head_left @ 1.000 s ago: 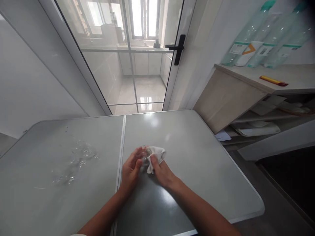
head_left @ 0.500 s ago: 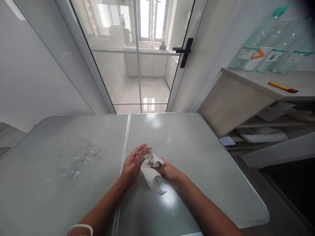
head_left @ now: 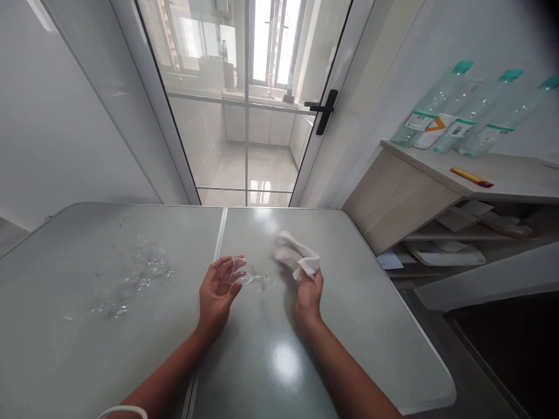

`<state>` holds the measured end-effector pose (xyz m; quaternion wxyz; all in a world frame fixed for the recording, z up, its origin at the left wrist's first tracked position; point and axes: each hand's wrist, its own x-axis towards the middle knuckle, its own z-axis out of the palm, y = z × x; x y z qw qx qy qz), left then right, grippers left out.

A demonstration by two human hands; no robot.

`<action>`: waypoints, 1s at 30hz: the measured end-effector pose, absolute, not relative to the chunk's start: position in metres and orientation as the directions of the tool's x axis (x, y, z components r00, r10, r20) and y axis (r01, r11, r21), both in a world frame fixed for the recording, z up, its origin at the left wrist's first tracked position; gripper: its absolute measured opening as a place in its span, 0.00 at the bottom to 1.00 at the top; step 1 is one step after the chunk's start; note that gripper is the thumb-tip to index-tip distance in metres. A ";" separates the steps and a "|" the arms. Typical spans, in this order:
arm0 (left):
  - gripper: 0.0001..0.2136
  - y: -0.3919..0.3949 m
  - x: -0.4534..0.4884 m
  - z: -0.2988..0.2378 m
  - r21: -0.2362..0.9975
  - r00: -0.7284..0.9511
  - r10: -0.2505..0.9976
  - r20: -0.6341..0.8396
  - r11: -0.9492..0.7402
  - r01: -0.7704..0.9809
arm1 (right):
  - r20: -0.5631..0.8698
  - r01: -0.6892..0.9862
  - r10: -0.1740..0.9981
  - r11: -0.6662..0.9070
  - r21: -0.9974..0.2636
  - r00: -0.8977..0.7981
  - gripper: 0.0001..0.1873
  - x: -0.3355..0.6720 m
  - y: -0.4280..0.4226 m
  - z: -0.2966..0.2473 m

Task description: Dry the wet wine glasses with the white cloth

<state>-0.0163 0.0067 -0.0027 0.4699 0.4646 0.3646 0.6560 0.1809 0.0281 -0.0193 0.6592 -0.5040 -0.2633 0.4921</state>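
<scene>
Fingers (head_left: 219,271) of left hand (head_left: 213,297) curl loosely around bowl of clear stemmed glass (head_left: 244,274); glass held on its side just above the grey folding table (head_left: 349,302), its foot pointing toward the right hand (head_left: 309,294). Right hand closed in a fist, fingers pressed together, clutching a crumpled white cloth (head_left: 297,259) that sticks up above the knuckles. Cloth near the glass, not touching it. Cluster of clear glassware (head_left: 140,273) on left table leaf, well apart. Plastic bottles (head_left: 437,110) lean on shelf unit (head_left: 502,174) at right. Glass door (head_left: 244,116) beyond the table.
</scene>
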 end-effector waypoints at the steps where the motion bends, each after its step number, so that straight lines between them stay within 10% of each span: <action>1: 0.25 0.005 -0.016 -0.001 0.896 -0.115 0.933 0.340 -0.359 -0.262 | -0.189 -0.438 0.900 0.002 -0.899 0.392 0.16 0.180 0.029 -0.015; 7: 0.28 -0.001 -0.011 -0.010 0.821 -0.038 0.836 0.548 -0.545 -0.170 | -0.215 -0.647 0.950 -0.312 -0.696 -0.228 0.23 0.159 0.019 0.011; 18: 0.35 -0.008 -0.014 -0.029 0.571 0.172 0.622 0.764 -0.775 0.269 | -0.193 -0.484 0.981 -0.158 -0.861 0.023 0.17 0.171 0.027 -0.009; 26: 0.29 0.004 -0.017 -0.021 0.755 -0.132 0.747 0.651 -0.656 0.013 | -0.160 -0.710 0.928 -0.361 -0.605 -0.336 0.40 0.180 0.030 0.015; 30: 0.26 0.004 -0.014 -0.010 0.808 -0.116 0.809 0.577 -0.586 -0.069 | -0.169 -0.693 0.952 -0.301 -0.655 -0.254 0.26 0.181 0.036 0.002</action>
